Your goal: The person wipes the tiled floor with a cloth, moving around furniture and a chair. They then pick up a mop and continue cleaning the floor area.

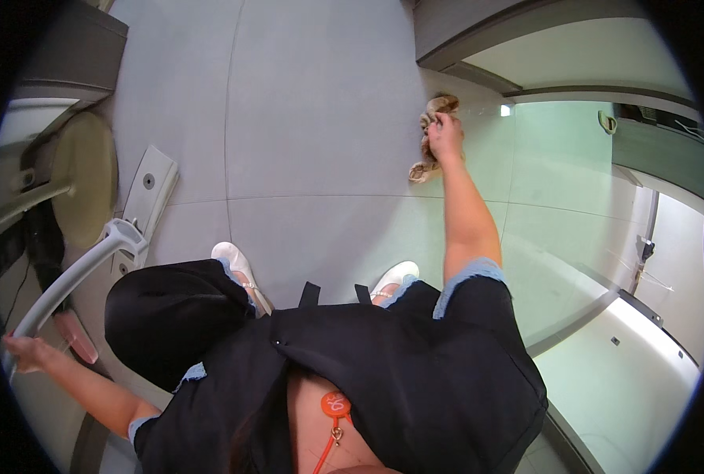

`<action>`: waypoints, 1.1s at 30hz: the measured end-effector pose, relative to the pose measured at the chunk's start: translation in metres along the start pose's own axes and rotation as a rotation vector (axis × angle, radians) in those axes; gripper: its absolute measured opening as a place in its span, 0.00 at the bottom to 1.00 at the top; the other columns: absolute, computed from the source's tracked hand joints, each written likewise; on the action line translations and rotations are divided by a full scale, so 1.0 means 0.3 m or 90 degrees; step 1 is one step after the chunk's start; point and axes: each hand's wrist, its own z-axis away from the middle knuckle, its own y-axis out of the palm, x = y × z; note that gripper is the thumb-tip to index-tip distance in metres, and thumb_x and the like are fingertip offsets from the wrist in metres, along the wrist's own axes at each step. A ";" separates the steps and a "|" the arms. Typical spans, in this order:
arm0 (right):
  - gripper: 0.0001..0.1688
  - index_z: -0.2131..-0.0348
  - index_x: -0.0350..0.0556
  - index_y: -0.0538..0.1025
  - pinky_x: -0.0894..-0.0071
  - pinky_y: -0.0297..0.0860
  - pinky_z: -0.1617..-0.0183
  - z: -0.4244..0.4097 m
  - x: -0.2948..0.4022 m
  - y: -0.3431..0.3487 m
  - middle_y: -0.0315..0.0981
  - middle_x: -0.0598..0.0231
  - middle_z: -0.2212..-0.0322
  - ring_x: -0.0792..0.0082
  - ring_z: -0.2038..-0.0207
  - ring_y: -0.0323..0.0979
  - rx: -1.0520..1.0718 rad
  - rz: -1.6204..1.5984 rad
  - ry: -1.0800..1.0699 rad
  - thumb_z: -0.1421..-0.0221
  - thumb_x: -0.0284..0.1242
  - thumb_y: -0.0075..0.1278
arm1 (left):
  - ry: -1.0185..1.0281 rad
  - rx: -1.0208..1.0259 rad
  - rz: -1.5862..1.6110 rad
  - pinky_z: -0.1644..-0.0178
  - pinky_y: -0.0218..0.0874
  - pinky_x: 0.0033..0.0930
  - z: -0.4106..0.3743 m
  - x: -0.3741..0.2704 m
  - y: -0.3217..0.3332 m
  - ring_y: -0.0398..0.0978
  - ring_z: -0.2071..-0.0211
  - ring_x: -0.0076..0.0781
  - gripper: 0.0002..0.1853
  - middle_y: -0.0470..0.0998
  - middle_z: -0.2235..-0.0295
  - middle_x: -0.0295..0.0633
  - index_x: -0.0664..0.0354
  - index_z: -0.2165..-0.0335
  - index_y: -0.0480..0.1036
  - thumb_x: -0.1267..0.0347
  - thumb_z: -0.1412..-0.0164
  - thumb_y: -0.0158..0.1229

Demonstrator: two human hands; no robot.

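My left hand (26, 354) is wrapped around the upper end of a curved light-grey handle (73, 275) at the lower left. This handle runs down to a white flat mop head (150, 183), tilted, with its bare plate in view. On the right my arm reaches down, and my right hand (447, 137) grips a crumpled brown-and-beige cloth (441, 105) with bent fingers. The cloth touches the grey tiled floor (322, 118); part of it is hidden under the hand. My white shoes (233, 260) stand between the mop head and the cloth.
A round beige stool or table base (85, 178) stands left of the mop head. Dark cabinet corners (73, 47) jut in at the upper left and upper right (470, 29). A greenish glass panel (541, 160) rises along the right. A pink object (76, 336) lies near my left forearm.
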 end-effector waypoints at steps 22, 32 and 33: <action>0.21 0.57 0.52 0.74 0.53 0.68 0.52 0.098 -0.136 0.004 0.64 0.52 0.46 0.53 0.53 0.69 0.213 0.151 -0.047 0.53 0.35 0.51 | 0.024 0.028 -0.013 0.61 0.77 0.46 -0.028 -0.045 -0.040 0.75 0.53 0.54 0.22 0.71 0.51 0.61 0.68 0.58 0.70 0.58 0.41 0.55; 0.25 0.50 0.47 0.71 0.70 0.66 0.52 -0.065 -0.126 -0.158 0.73 0.63 0.59 0.68 0.57 0.69 0.388 -0.552 0.237 0.51 0.27 0.46 | -0.027 -0.005 0.011 0.64 0.76 0.44 -0.011 -0.066 -0.036 0.77 0.57 0.52 0.19 0.74 0.55 0.59 0.67 0.65 0.73 0.59 0.46 0.58; 0.26 0.49 0.47 0.71 0.70 0.65 0.51 -0.056 -0.138 -0.147 0.72 0.62 0.58 0.68 0.56 0.69 0.356 -0.422 0.212 0.51 0.26 0.45 | -0.015 0.003 0.021 0.65 0.75 0.43 -0.073 -0.017 -0.034 0.77 0.57 0.52 0.18 0.74 0.56 0.59 0.67 0.67 0.74 0.59 0.46 0.58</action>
